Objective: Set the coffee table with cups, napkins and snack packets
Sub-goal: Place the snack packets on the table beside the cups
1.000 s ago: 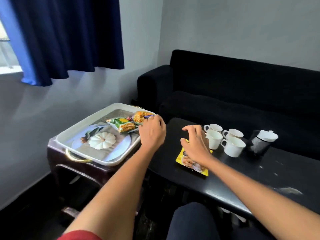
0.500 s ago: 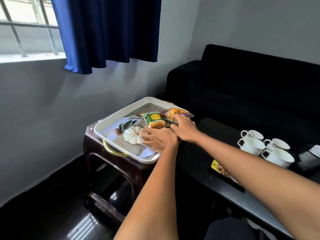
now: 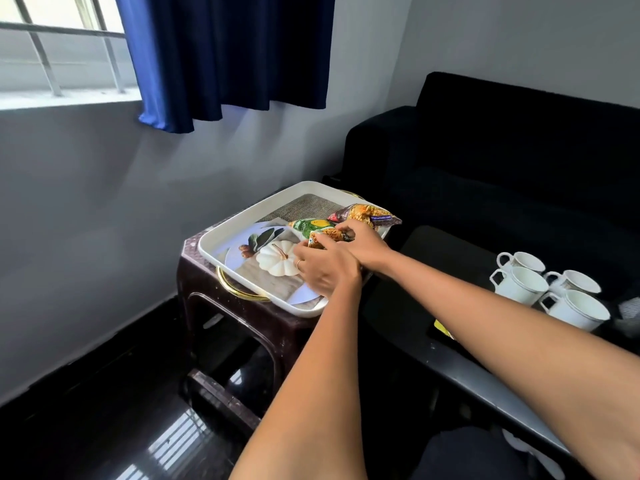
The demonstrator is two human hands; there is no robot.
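A white tray (image 3: pixel 221 233) with gold handles sits on a dark brown stool. Two snack packets lie at its far right end: a green one (image 3: pixel 311 224) and a purple-and-orange one (image 3: pixel 369 213) behind it. My left hand (image 3: pixel 325 270) pinches the near end of the green packet. My right hand (image 3: pixel 365 243) curls its fingers on the same packet's right side, just under the purple one. Several white cups (image 3: pixel 519 284) stand together on the black coffee table (image 3: pixel 433 251). A yellow packet (image 3: pixel 441 328) on that table is mostly hidden by my right forearm.
The stool (image 3: pixel 221 306) stands left of the coffee table, tight against it. A black sofa (image 3: pixel 502 161) runs behind both. A dark napkin holder (image 3: pixel 628 308) peeks in at the right edge. A blue curtain hangs at the window above. The floor is dark and glossy.
My right hand left the yellow packet on the coffee table and crossed to the tray. Both hands now close on the green packet. My view swung left toward the stool.
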